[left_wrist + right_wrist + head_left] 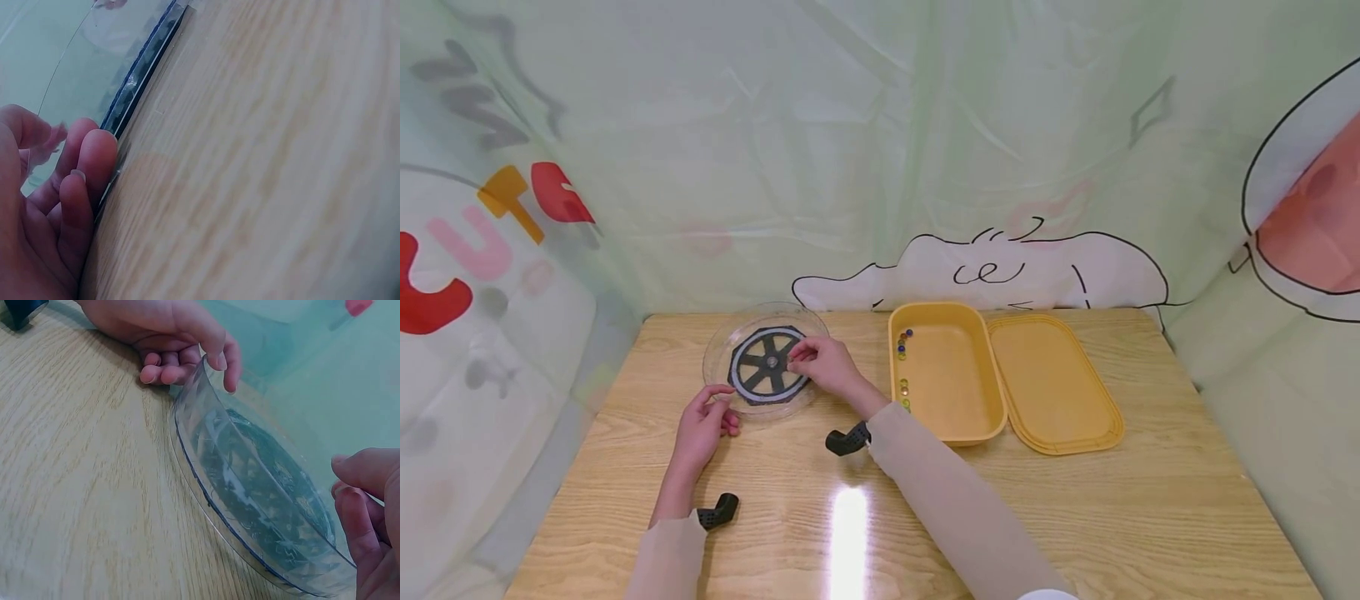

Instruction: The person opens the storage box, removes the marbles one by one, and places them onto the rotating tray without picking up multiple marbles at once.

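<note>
A round clear plastic dish (710, 358) stands at the table's left, with a dark spoked wheel shape (758, 337) ringed in pale grey seen at its bottom. At the dish's near left rim, my left hand (702, 429) holds the edge; in the right wrist view its thumb and index finger reach over the rim, the other fingers outside. Over the dish's right side hovers my right hand (826, 364), thumb and fingertips drawn together. Whether something small sits between them is hidden, also in the right wrist view, where the right hand (375, 512) shows at the right edge.
Right of the dish is a yellow tray (958, 433) with several small glass marbles (902, 348) along its left side. Its flat yellow lid (1052, 383) lies to the right. A printed curtain (880, 167) closes off the table's back.
</note>
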`<state>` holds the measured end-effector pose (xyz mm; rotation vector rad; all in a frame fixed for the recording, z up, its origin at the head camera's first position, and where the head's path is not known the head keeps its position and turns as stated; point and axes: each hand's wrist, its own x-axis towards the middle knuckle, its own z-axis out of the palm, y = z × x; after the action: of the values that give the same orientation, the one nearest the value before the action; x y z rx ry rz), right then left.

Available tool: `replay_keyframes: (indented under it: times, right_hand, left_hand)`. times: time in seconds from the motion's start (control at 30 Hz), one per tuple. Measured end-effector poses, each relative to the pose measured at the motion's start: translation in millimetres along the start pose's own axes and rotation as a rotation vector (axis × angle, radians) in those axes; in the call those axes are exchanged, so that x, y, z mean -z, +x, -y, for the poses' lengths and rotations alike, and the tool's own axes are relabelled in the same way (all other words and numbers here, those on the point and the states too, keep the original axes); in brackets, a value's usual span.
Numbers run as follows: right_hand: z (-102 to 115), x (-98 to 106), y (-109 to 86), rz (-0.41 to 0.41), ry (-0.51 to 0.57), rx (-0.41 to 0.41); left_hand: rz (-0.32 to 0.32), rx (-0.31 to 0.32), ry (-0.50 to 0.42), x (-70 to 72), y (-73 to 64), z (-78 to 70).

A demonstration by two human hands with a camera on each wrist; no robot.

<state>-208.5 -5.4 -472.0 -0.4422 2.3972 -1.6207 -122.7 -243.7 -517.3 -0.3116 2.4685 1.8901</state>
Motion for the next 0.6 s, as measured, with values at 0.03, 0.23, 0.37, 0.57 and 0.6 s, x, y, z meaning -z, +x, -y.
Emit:
replay_keyframes:
  times: [0.03, 0.23, 0.37, 0.57, 0.6]
  right_hand:
    - [-0.3, -0.1, 0.5, 0.000, 0.001, 0.001]
    - [-3.1, -0.4, 3.2, -0.001, -0.004, -0.007]
    - [-2.7, -0.2, 3.0, -0.002, -0.009, -0.005]
    - [-1.9, 0.1, 3.3, 0.006, -0.010, -0.015]
    - [-2.2, 0.2, 3.5, 0.007, -0.006, -0.017]
  left_hand:
    - [-0.002, -0.001, 0.004, 0.1, 0.0, 0.4]
    - [-0.003, 0.000, 0.023, 0.6, 0.8, -0.9]
    - [-0.002, -0.004, 0.014, 0.9, 1.3, -0.6]
    - [-0.002, -0.006, 0.009, 0.8, 2.0, 1.9]
    - [-0.004, -0.005, 0.007, 0.6, 2.0, 2.2]
